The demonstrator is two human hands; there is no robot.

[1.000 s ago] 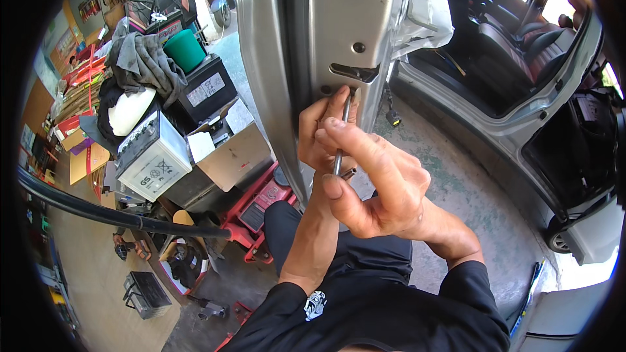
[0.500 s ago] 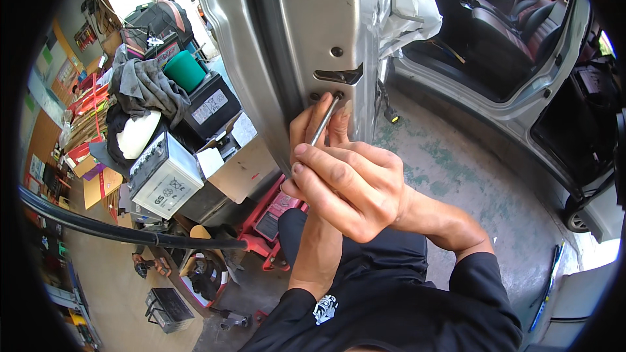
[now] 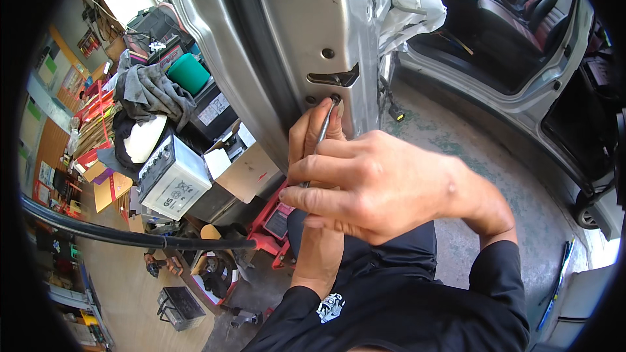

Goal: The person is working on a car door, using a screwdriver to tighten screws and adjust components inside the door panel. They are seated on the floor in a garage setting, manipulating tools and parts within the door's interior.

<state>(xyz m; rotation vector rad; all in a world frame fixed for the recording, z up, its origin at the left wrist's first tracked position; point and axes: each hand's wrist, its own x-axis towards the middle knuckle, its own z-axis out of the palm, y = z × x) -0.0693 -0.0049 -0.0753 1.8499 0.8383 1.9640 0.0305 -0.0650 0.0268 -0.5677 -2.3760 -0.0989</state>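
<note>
A silver car door edge (image 3: 287, 32) stands upright in front of me, with a dark latch slot (image 3: 334, 78) in it. Below the slot, a thin metal screwdriver (image 3: 324, 127) has its tip at a small screw hole. My left hand (image 3: 306, 133) is closed, its fingertips pinched round the shaft close to the tip. In front of it, my right hand (image 3: 365, 186) curls its fingers round the rear of the screwdriver; any handle is hidden. Much of my left hand lies behind the right.
At left, a white-and-black car battery (image 3: 176, 179), an open cardboard box (image 3: 246, 173) and a green tub (image 3: 189, 73) are piled up. A black bar (image 3: 130, 231) runs to a red floor jack (image 3: 264, 238). Plastic sheeting (image 3: 417, 6) and a dangling connector (image 3: 396, 113) hang beside the door.
My right hand has turned and shifted right, its back now more toward me. The screwdriver stands a little steeper, its tip still at the hole. The view has shifted slightly.
</note>
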